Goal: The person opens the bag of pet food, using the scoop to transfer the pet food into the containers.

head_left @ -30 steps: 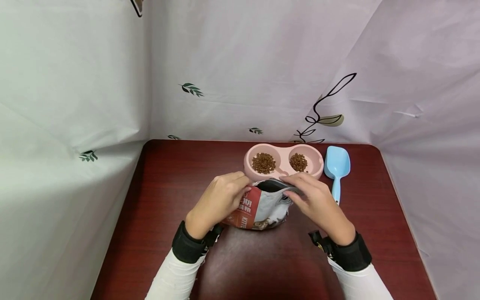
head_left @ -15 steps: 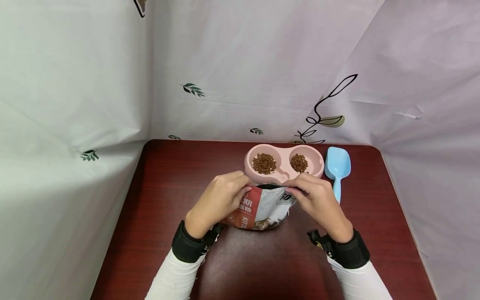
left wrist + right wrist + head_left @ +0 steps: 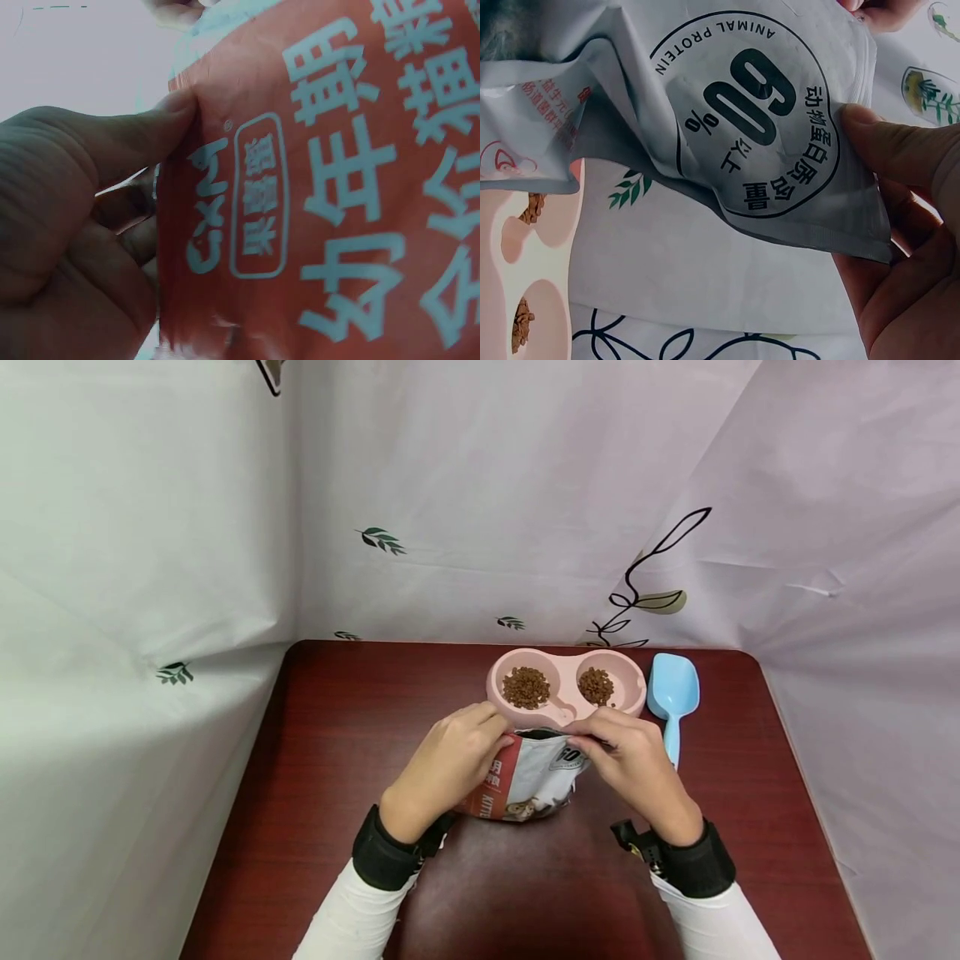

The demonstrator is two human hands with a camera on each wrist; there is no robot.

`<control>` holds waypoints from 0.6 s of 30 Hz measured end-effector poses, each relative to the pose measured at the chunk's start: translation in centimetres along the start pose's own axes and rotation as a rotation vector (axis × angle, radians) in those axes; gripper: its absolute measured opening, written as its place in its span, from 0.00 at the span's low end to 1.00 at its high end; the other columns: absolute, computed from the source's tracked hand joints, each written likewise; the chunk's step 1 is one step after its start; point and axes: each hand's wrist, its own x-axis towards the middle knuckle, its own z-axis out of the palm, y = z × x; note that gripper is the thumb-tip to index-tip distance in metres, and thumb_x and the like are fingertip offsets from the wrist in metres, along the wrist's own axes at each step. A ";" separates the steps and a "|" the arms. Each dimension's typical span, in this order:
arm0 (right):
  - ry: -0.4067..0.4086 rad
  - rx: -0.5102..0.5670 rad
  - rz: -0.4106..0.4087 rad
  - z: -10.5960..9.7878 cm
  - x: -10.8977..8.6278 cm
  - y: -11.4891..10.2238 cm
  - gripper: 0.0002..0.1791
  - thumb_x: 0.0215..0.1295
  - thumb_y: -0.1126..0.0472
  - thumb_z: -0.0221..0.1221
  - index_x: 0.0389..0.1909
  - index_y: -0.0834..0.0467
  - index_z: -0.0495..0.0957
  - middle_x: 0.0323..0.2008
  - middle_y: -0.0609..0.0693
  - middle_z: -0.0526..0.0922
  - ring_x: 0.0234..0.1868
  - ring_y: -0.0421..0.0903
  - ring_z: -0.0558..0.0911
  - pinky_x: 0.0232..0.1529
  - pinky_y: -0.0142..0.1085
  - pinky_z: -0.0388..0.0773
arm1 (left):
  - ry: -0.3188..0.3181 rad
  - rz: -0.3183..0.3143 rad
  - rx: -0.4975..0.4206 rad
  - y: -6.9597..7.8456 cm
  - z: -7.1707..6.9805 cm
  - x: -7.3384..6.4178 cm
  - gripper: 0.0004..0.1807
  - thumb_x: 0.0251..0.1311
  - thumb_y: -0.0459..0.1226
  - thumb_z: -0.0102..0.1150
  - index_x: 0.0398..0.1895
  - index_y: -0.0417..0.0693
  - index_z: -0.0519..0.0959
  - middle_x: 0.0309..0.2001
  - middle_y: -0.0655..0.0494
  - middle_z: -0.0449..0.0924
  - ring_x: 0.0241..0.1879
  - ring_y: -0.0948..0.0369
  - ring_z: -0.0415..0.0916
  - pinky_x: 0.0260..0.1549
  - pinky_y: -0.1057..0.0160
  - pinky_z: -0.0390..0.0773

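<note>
A red and white bag of kitten food (image 3: 536, 777) stands on the table with its mouth facing up, only a narrow dark gap showing at the top. My left hand (image 3: 455, 757) pinches the bag's top edge at the red side; in the left wrist view the thumb presses the red front (image 3: 247, 187) while the fingers are behind it. At the other top corner my right hand (image 3: 632, 758) pinches the edge between thumb and fingers, beside the printed "60%" circle (image 3: 750, 112) in the right wrist view.
Behind the bag sits a pink double bowl (image 3: 567, 670) with brown kibble (image 3: 526, 687) in both hollows. A light blue scoop (image 3: 673, 689) lies to its right, handle toward me. The dark red table (image 3: 337, 727) meets white patterned cloth (image 3: 465, 485) at the back and sides.
The bag's mouth has narrowed from a wide gap to a thin slit as the right hand drew its edge flatter. My left hand has shifted slightly right along the top edge.
</note>
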 end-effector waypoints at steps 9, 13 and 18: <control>-0.042 -0.006 0.019 -0.3 -0.1 -0.2 0.13 0.47 0.71 0.72 0.34 0.53 0.86 0.29 0.41 0.83 0.28 0.33 0.75 0.27 0.26 0.71 | 0.015 0.010 -0.064 -0.4 0.5 -0.1 0.03 0.59 0.32 0.64 0.30 0.43 0.80 0.29 0.55 0.77 0.31 0.60 0.72 0.31 0.60 0.80; -0.123 -0.047 0.047 -0.5 0.0 -0.5 0.11 0.53 0.66 0.69 0.38 0.53 0.85 0.33 0.41 0.83 0.31 0.33 0.75 0.29 0.29 0.73 | 0.016 0.015 -0.073 -0.5 0.6 -0.1 0.03 0.59 0.32 0.64 0.30 0.43 0.80 0.30 0.55 0.77 0.31 0.61 0.72 0.32 0.60 0.80; -0.202 -0.062 0.044 -0.4 0.5 -1.0 0.13 0.54 0.61 0.70 0.43 0.54 0.84 0.38 0.45 0.83 0.38 0.37 0.77 0.34 0.37 0.79 | 0.023 0.022 -0.081 -0.5 0.7 -0.1 0.04 0.58 0.31 0.65 0.29 0.43 0.79 0.30 0.55 0.77 0.32 0.60 0.72 0.33 0.60 0.80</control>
